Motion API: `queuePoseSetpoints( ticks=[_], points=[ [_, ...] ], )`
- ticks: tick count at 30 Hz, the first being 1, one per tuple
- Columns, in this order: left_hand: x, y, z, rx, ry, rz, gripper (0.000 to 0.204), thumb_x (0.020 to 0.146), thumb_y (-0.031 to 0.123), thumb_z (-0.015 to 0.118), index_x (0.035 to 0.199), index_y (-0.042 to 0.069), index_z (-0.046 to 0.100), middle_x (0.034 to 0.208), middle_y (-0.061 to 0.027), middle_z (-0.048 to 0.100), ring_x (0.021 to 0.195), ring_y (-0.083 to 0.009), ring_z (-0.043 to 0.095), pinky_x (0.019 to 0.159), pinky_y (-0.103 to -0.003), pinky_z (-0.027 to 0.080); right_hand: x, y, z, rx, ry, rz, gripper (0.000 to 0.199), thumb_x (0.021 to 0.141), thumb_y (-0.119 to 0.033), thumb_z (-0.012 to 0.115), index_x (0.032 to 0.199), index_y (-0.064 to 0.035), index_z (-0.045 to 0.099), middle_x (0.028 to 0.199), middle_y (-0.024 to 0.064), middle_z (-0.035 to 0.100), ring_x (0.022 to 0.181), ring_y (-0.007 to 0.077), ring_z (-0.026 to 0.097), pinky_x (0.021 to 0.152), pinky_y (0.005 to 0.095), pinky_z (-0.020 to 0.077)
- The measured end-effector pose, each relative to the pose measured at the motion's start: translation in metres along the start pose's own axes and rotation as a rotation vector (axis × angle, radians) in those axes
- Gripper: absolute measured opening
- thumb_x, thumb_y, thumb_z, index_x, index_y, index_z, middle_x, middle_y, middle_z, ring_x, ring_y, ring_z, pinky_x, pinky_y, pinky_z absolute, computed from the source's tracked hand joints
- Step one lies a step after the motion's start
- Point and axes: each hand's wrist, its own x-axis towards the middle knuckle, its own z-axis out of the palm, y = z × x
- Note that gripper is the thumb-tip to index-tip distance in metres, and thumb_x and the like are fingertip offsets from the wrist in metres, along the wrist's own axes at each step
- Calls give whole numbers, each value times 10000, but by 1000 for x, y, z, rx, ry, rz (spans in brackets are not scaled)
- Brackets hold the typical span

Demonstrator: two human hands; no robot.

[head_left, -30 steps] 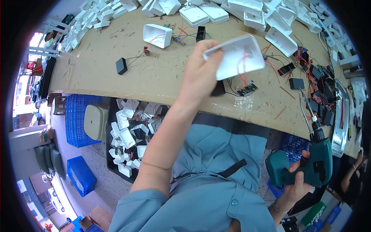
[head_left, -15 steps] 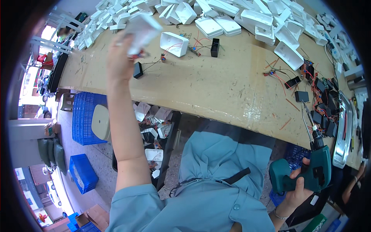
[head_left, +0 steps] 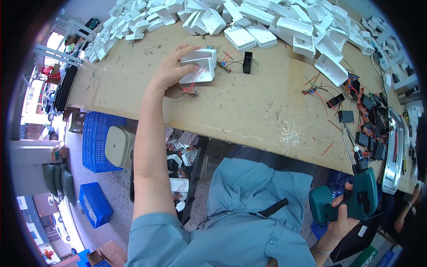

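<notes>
At a cardboard-topped workbench [head_left: 249, 111], a worker's left hand [head_left: 171, 69] lay spread over a white rectangular plastic housing [head_left: 200, 66], fingers splayed across its top and near side, palm pressing it to the board rather than lifting it. Thin red wires [head_left: 192, 84] trailed from under the housing toward the bench's near edge. Just right of the housing sat a small black rectangular block [head_left: 247, 62] joined to loose red and black leads.

Low at the right, well below the bench edge, the right hand [head_left: 342, 218] was wrapped tight around the grip of a teal cordless screwdriver [head_left: 351, 200], its slim bit pointing up toward the bench. The two hands were well apart.

Across the far side of the bench spread a heap of white plastic housings [head_left: 275, 22] of the same kind. More black blocks and tangled red wiring [head_left: 369, 115] crowded the right end of the board. Under the bench stood a blue plastic crate [head_left: 95, 142] with a pale green stool [head_left: 118, 147] beside it, and further white parts lay in a dark bin [head_left: 180, 164] near the worker's knees.
</notes>
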Motion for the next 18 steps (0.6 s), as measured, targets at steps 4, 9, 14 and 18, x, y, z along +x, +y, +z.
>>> queuePoseSetpoints(
  ticks=[4,9,14,18],
  points=[
    [-4,-20,-5,123,172,-33,380,733,151,611,1108,104,573,1117,-139,507,1072,-277,475,898,-347,392,1,3,-2,5,2,-18,576,794,-180,634,1251,30,353,1117,180,511,651,121,524,584,220,434],
    [-7,-40,-16,290,441,-159,332,749,165,603,1069,76,592,1079,-148,515,1017,-283,494,864,-356,403,5,2,-4,3,5,-11,574,793,-180,636,1244,36,356,1105,182,514,651,122,528,575,218,434],
    [7,19,-6,421,645,137,393,744,253,616,1084,59,585,1081,-155,535,962,-273,535,806,-353,431,7,8,-4,32,24,1,574,791,-170,637,1247,34,354,1106,188,511,652,125,528,577,220,439],
    [55,80,49,127,243,-111,541,767,423,592,1049,-37,552,1050,-186,529,952,-294,552,760,-370,458,8,11,-4,59,39,17,583,789,-167,641,1253,31,347,1115,193,506,655,129,531,580,224,444]
  ],
)
